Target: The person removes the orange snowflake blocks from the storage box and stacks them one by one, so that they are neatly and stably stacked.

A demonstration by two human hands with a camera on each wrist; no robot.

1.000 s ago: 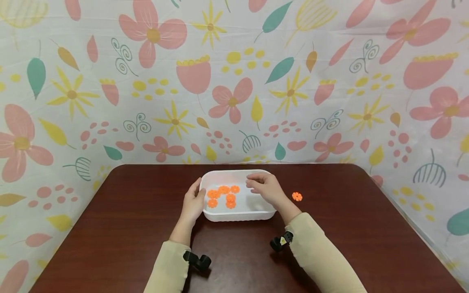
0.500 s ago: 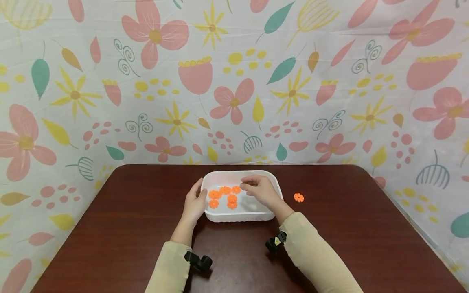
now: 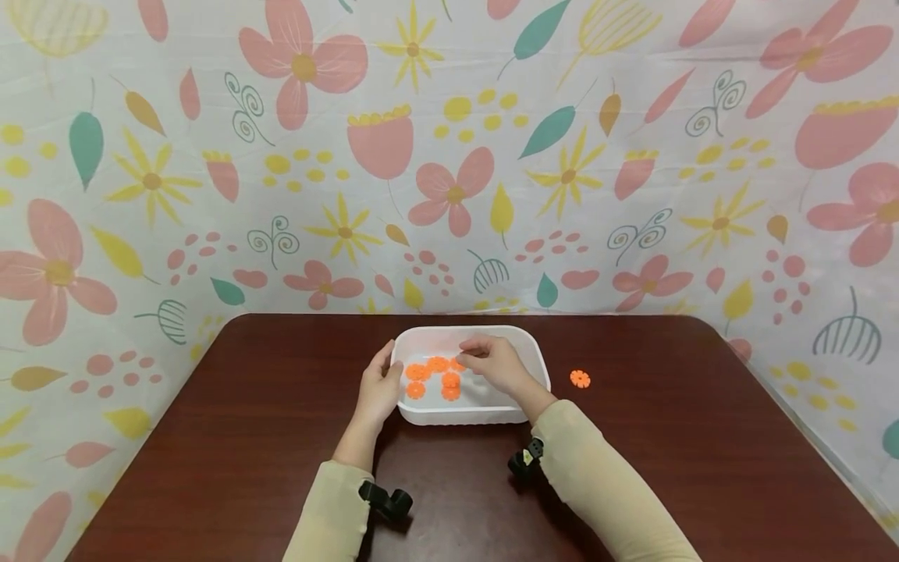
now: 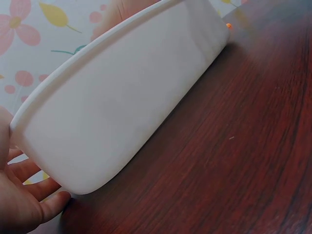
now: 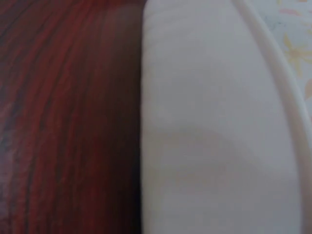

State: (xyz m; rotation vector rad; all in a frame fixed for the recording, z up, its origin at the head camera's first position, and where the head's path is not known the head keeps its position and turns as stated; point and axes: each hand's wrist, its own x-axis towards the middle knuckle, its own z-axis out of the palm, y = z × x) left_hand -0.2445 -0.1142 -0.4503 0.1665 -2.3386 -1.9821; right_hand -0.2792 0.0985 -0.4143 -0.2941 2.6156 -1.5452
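Observation:
A white plastic tray (image 3: 449, 417) stands on the table. Inside it lie several orange flower-shaped discs (image 3: 416, 389), mostly toward its left half, some overlapping. My left hand (image 3: 379, 393) holds the tray's left end, thumb at the rim (image 4: 58, 83) and fingers (image 4: 41, 187) against the outer wall. My right hand (image 3: 495, 365) reaches over the tray's right side. Its bent fingertips are at an orange disc (image 3: 457, 364) and partly cover it; a gap shows between thumb and forefinger. Whether they touch that disc is unclear. The right wrist view shows only the tray's outer wall (image 5: 209, 117) and the table.
One loose orange disc (image 3: 580, 378) lies on the dark red-brown table (image 3: 674, 453), right of the tray. Behind the table hangs a white cloth (image 3: 449, 273) printed with flowers and leaves. Each wrist carries a black camera.
My right hand has moved left and slightly down within the tray, up to one of the discs. The left hand keeps its hold. The whole scene shifts slightly right in the head view.

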